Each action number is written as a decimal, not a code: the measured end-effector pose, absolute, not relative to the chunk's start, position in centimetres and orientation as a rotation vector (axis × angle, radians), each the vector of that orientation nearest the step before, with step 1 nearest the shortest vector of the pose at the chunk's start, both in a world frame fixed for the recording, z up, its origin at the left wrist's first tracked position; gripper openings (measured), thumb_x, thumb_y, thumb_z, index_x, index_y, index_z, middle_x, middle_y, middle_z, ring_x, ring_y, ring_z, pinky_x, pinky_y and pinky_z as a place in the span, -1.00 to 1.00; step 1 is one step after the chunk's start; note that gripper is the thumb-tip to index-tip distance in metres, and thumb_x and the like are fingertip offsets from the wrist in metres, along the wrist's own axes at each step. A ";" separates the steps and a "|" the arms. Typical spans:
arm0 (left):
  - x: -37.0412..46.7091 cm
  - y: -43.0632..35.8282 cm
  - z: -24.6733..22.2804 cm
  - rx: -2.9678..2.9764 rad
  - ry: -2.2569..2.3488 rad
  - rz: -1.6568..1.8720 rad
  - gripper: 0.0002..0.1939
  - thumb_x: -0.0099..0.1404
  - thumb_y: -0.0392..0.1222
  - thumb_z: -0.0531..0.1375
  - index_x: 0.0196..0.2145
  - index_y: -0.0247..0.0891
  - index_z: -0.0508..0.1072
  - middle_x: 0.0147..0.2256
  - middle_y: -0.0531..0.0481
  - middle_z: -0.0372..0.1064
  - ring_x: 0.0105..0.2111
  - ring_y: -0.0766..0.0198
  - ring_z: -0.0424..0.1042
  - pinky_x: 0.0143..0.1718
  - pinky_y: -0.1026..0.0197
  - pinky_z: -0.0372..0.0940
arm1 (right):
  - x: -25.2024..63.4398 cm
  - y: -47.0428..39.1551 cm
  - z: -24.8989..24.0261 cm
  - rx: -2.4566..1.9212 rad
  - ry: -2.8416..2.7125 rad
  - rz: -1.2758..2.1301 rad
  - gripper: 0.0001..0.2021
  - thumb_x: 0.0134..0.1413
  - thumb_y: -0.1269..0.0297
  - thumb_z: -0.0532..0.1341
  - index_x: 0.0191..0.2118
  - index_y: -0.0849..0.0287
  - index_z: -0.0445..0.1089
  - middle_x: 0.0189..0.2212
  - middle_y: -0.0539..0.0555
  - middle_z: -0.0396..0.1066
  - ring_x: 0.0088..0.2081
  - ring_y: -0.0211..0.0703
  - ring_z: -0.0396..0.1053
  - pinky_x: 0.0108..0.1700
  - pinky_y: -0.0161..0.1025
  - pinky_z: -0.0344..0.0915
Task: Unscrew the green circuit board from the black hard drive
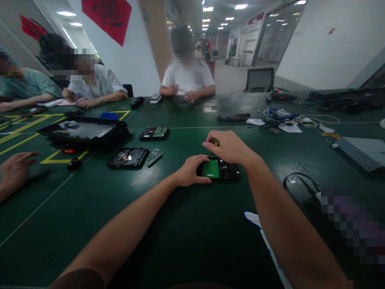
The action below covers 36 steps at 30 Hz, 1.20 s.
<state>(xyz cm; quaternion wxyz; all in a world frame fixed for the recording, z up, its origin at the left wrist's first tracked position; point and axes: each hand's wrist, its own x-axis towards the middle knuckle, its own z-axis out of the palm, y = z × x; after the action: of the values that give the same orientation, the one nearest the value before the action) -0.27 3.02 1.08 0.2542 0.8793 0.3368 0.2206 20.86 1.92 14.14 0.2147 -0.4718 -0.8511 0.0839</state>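
A black hard drive with a green circuit board (211,169) lies flat on the dark green table (186,224). My left hand (192,170) grips its left end, thumb at the near edge and fingers at the far edge. Above the drive's far side, my right hand (224,146) is closed around a small screwdriver (215,142), whose yellow and black end shows between the fingers. The screwdriver's tip is hidden. To the left lie an opened hard drive (128,157), a loose circuit board (155,157) and another drive (154,133).
A black tray (84,130) stands at the left, near another person's hand (15,172). Several people sit around the table. Tools (233,118), cables (279,114) and a grey metal case (362,152) lie at the right.
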 end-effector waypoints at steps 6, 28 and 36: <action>-0.4 3.0 1.2 2.404 0.922 0.577 -0.12 0.10 0.26 0.44 0.27 -0.11 0.30 0.33 -0.21 0.23 0.37 -0.17 0.15 0.39 -0.24 0.00 | 21.3 1.6 14.6 -1.301 -2.359 0.355 -0.82 0.17 0.31 0.19 -0.15 0.13 0.50 -0.16 0.12 0.58 -0.15 -0.04 0.47 -0.09 -0.14 0.27; -0.2 2.8 1.4 2.382 0.921 0.605 -0.13 0.07 0.21 0.47 0.25 -0.09 0.33 0.32 -0.21 0.26 0.36 -0.19 0.17 0.38 -0.25 0.01 | 21.0 1.7 14.6 -1.330 -2.269 0.289 -0.73 0.34 0.10 0.13 -0.22 0.14 0.49 -0.31 0.11 0.54 -0.30 -0.09 0.41 -0.21 -0.15 0.18; -0.2 2.8 1.6 2.398 0.907 0.591 -0.14 0.10 0.22 0.45 0.26 -0.10 0.32 0.33 -0.21 0.25 0.36 -0.16 0.18 0.38 -0.23 0.04 | 20.9 2.3 14.0 -1.368 -2.269 0.160 -0.71 0.35 0.08 0.14 -0.28 0.12 0.49 -0.31 0.14 0.54 -0.29 -0.07 0.39 -0.23 -0.12 0.15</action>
<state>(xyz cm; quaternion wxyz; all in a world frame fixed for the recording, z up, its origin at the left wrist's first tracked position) -0.19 2.79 1.60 0.2524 0.8819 0.3336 0.2174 20.94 2.35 14.03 0.2413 -0.5000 -0.8296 0.0585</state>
